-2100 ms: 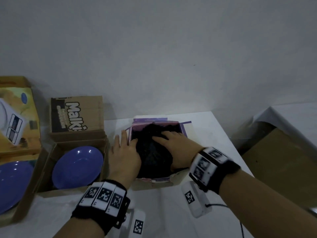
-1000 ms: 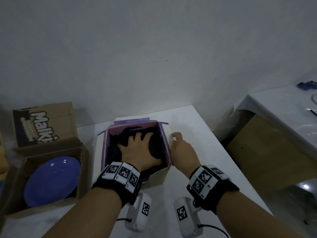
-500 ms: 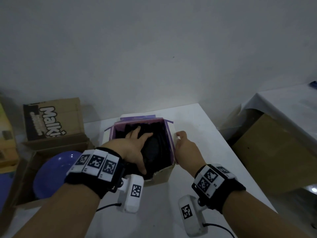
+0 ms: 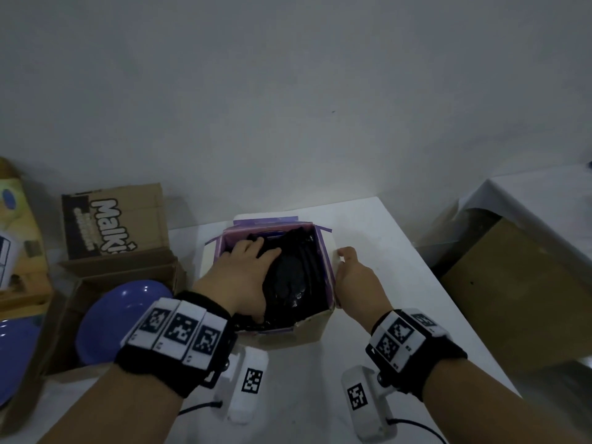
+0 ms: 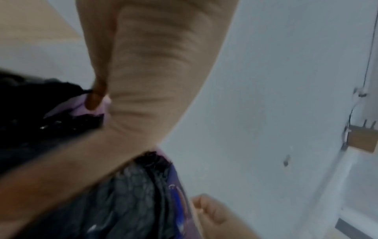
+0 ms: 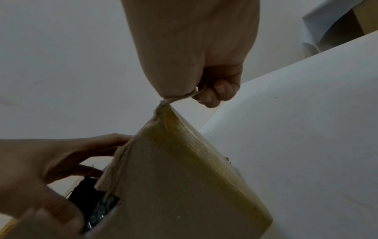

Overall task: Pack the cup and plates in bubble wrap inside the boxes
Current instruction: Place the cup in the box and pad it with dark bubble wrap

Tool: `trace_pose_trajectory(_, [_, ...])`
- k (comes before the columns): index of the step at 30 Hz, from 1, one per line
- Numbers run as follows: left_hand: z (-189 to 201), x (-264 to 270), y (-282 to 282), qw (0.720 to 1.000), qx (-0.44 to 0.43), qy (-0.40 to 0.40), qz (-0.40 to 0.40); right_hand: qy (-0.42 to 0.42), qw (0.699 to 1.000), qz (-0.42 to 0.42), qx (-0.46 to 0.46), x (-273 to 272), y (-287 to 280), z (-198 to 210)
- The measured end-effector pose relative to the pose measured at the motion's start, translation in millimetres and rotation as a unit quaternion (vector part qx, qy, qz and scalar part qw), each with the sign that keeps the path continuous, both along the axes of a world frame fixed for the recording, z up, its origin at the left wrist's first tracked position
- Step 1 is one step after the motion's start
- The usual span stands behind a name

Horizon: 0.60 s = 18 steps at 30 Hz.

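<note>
A small cardboard box (image 4: 309, 330) with a purple lining stands in the middle of the white table (image 4: 384, 238). A bundle of black bubble wrap (image 4: 296, 277) fills it; what the wrap covers is hidden. My left hand (image 4: 246, 270) lies inside the box, fingers spread, pressing on the wrap (image 5: 131, 202). My right hand (image 4: 352, 274) is outside the box's right wall, and its curled fingers (image 6: 218, 90) pinch the flap at the top edge of the box (image 6: 184, 186). A blue plate (image 4: 125, 318) lies bare in the open brown box to the left.
Another blue plate (image 4: 16, 350) shows at the far left edge below a yellow printed box (image 4: 19, 238). The brown box's raised flap (image 4: 112, 219) stands against the wall. To the right of the table are a large cardboard box (image 4: 519, 299) and a white-covered surface (image 4: 544, 200).
About two seconds ago my right hand pressed the wrap and my left was at the box's left wall. Now the left presses the wrap and the right holds the right flap.
</note>
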State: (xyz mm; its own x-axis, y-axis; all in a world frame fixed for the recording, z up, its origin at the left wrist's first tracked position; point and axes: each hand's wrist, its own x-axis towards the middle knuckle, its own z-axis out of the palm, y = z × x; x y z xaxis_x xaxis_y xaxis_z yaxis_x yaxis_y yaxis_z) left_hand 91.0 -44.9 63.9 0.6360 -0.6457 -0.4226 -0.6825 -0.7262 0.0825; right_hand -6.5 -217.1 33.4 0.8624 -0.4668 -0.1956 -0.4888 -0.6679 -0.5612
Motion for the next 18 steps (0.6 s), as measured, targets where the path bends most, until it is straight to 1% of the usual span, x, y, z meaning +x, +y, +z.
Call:
trace_pose_trajectory(2, [3.6,3.3,2.8,0.999,0.028,0.028,0.020,-0.004,1.000,-0.003,0.008,0.6,0.1,-1.2])
trace_pose_trajectory(3, [1.1,1.6,2.6,0.998,0.027,0.052,0.037,-0.007,1.000,-0.004,0.013,0.9,0.5,-1.7])
trace_pose_trajectory(5, [-11.3,-6.6,0.1,0.994,0.002,0.085,0.067,-0.013,1.000,-0.004,0.019,0.1,0.9,-1.9])
trace_pose_trajectory(8, [-28.4,-15.0,-3.1,0.991,-0.051,0.075,0.098,-0.018,1.000,0.002,0.016,-1.3,1.1,-1.7])
trace_pose_trajectory(10, [-29.2,-14.4,-3.0,0.990,-0.064,0.076,0.100,-0.018,1.000,0.006,0.012,-1.3,0.9,-1.9])
trace_pose_trajectory(14, [-12.9,-8.9,-3.6,0.986,-0.049,0.126,0.096,-0.018,1.000,0.003,0.012,0.3,1.4,-2.3])
trace_pose_trajectory(18, [-6.7,-14.3,-32.9,0.983,-0.105,0.118,0.093,-0.018,0.999,-0.001,0.028,-0.5,1.1,-2.3])
